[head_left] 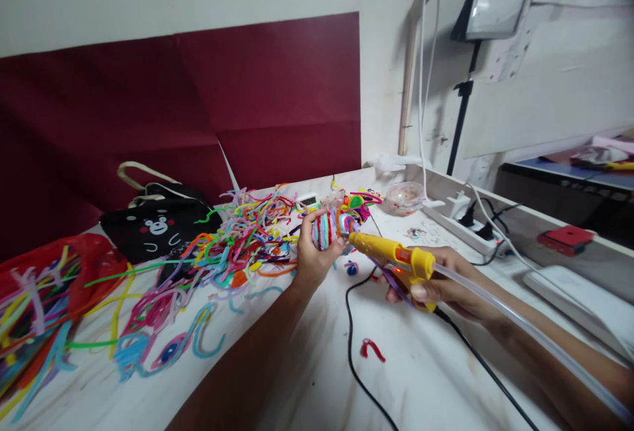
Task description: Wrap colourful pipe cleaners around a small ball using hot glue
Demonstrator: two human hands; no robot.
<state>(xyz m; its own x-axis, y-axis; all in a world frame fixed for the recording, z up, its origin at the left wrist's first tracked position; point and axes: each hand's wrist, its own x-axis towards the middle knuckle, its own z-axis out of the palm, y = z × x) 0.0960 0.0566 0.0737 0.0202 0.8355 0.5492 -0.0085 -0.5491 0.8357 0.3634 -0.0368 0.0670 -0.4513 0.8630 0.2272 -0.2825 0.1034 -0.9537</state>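
Observation:
My left hand is closed around a striped pipe-cleaner piece in red, white, blue and purple, held above the table. In my right hand is a yellow hot glue gun, gripped by its handle with a small orange-red light showing. The gun's nozzle points left and lies at the right edge of the striped piece; whether it touches cannot be told. A clear glue stick runs out of the gun's back over my right forearm. Something thin and purple, perhaps a pipe cleaner, shows beside the handle.
Tangled pipe cleaners cover the table's left and middle. A red bag of pipe cleaners and a black bag stand left. A black cable crosses the front. At right are a power strip, a clear bowl and a white box.

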